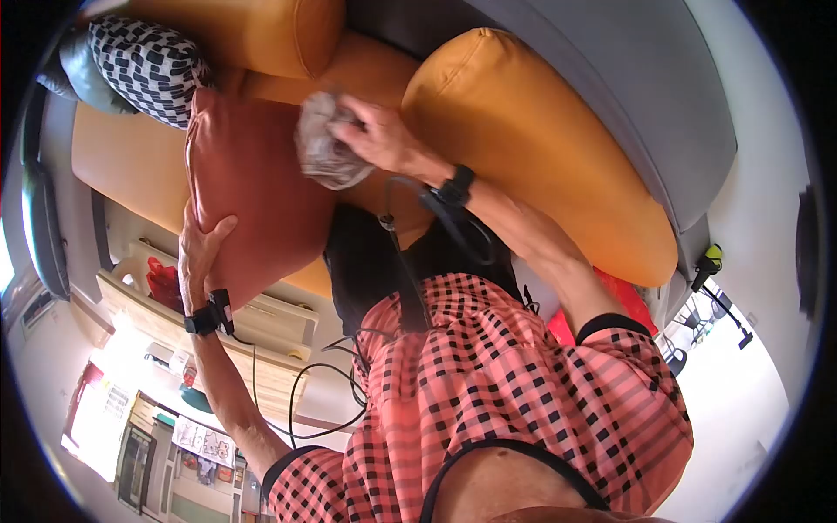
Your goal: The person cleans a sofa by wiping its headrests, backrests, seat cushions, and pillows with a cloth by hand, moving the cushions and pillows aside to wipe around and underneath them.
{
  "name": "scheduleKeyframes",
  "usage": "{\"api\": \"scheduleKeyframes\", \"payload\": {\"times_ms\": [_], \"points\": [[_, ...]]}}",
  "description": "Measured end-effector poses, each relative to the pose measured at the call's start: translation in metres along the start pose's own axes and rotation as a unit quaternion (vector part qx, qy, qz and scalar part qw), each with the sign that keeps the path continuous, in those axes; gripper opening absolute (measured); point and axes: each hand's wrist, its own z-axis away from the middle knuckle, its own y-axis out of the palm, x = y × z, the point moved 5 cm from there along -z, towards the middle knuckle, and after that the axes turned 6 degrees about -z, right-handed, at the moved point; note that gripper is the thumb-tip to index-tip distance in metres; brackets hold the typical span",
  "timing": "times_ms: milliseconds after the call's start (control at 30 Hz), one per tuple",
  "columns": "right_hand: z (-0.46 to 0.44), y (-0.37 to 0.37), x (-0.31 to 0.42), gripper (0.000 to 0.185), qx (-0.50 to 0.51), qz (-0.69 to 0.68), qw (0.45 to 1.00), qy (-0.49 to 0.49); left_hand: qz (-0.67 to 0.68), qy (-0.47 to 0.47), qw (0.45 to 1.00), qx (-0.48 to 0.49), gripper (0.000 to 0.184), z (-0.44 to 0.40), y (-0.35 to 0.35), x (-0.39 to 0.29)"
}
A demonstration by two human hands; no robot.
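A reddish-brown cushion point(261, 183) stands tilted on the orange sofa point(131, 161). At its left edge my left hand point(203, 244) grips it, the thumb on the near face and the fingers along the side. My right hand point(375, 135) is closed on a crumpled grey-beige cloth point(330, 144), which lies against or just over the cushion's right side; motion blurs the hand and cloth a little. Both wrists wear black bands with cables.
Behind the cushion lie a black-and-white patterned pillow point(148, 70) and a grey-green pillow point(91, 74). An orange backrest cushion point(540, 148) is at right. Black cables point(301, 375) hang beside my body. A light wooden table point(270, 357) with a red item point(163, 283) is at lower left.
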Motion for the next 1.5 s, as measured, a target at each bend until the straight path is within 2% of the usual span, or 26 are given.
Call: {"api": "scheduleKeyframes", "payload": {"times_ms": [100,200,300,367,400,500,533,600,667,733,800,833,900,967,1000,1033,1067,1100,1167,1200,1233,1267,1300,1367,1433,1500], "points": [[-0.032,0.023,0.100,0.040,-0.036,-0.058,0.957,-0.282,0.000,0.001,0.999,0.032,0.075,0.003,0.012,-0.036],[-0.058,0.048,0.112,0.039,-0.001,0.053,0.957,-0.286,0.004,0.044,0.998,-0.047,0.067,0.008,0.021,-0.051],[-0.065,0.055,0.019,0.035,-0.079,-0.017,0.979,-0.185,-0.021,0.027,0.996,-0.086,0.063,0.016,0.031,-0.049],[-0.046,0.050,-0.045,0.035,-0.185,-0.028,0.977,-0.102,-0.057,-0.001,0.992,-0.112,0.062,0.016,0.044,-0.040],[-0.033,0.044,-0.074,0.033,-0.190,-0.013,0.980,-0.055,-0.074,0.023,0.986,-0.148,0.058,0.020,0.046,-0.050],[0.017,0.011,-0.140,0.029,-0.136,0.025,0.987,0.078,0.047,0.011,0.994,-0.099,0.053,0.040,0.045,-0.066],[0.034,0.000,-0.156,0.028,-0.104,0.031,0.988,0.113,0.057,0.037,0.991,-0.118,0.048,0.051,0.044,-0.076],[0.064,-0.015,-0.175,0.025,-0.046,0.037,0.985,0.164,0.062,0.025,0.989,-0.129,0.045,0.069,0.045,-0.069],[0.090,-0.019,-0.184,0.025,-0.017,0.038,0.982,0.182,0.085,0.015,0.986,-0.144,0.045,0.089,0.039,-0.065],[0.111,-0.016,-0.179,0.028,-0.038,-0.010,0.990,0.133,0.088,0.007,0.982,-0.166,0.047,0.107,0.020,-0.066],[0.126,0.001,-0.185,0.030,-0.093,-0.242,0.965,0.039,0.067,-0.023,0.972,-0.224,0.052,0.127,-0.004,-0.064],[0.124,-0.021,-0.146,0.028,-0.041,0.029,0.995,0.087,0.064,-0.049,0.959,-0.273,0.055,0.141,-0.015,-0.060],[0.119,-0.023,-0.133,0.028,-0.006,0.020,0.994,0.110,0.224,-0.232,0.888,-0.329,0.061,0.163,-0.025,-0.006],[0.115,-0.025,-0.118,0.029,-0.006,-0.025,0.995,0.094,0.328,-0.185,0.838,-0.395,0.080,0.172,-0.036,-0.010],[0.112,-0.030,-0.100,0.029,-0.021,-0.066,0.995,0.066,0.325,-0.068,0.851,-0.407,0.079,0.174,-0.049,-0.039],[0.111,-0.035,-0.083,0.030,-0.034,-0.107,0.993,0.039,0.329,-0.064,0.847,-0.412,0.077,0.173,-0.056,-0.042],[0.113,-0.040,-0.080,0.027,-0.077,-0.175,0.975,0.117,0.334,-0.062,0.843,-0.417,0.076,0.172,-0.061,-0.040],[0.115,-0.047,-0.075,0.027,-0.154,-0.162,0.968,0.115,0.339,-0.062,0.838,-0.423,0.075,0.170,-0.067,-0.037],[0.126,-0.058,-0.066,0.027,-0.304,-0.136,0.936,0.113,0.445,-0.009,0.813,-0.376,0.065,0.141,-0.065,-0.033],[0.136,-0.071,-0.049,0.030,-0.336,-0.131,0.929,0.082,0.505,0.007,0.788,-0.352,0.062,0.124,-0.062,-0.040],[0.144,-0.090,-0.011,0.029,-0.371,-0.092,0.924,0.030,0.565,0.023,0.757,-0.327,0.058,0.107,-0.056,-0.044],[0.152,-0.108,0.033,0.029,-0.403,-0.052,0.914,-0.021,0.552,0.070,0.772,-0.307,0.057,0.088,-0.051,-0.046],[0.163,-0.120,0.062,0.028,-0.425,-0.029,0.903,-0.059,0.538,0.116,0.785,-0.285,0.056,0.072,-0.048,-0.051],[0.170,-0.150,0.138,0.028,-0.449,0.065,0.872,-0.183,0.650,0.043,0.719,-0.243,0.054,0.063,-0.043,-0.112],[0.162,-0.178,0.169,0.028,-0.439,0.118,0.855,-0.251,0.661,0.091,0.719,-0.196,0.056,0.023,-0.014,-0.120],[0.127,-0.207,0.210,0.026,-0.440,0.070,0.863,-0.241,0.683,0.125,0.709,-0.123,0.058,-0.032,0.025,-0.116]]}}
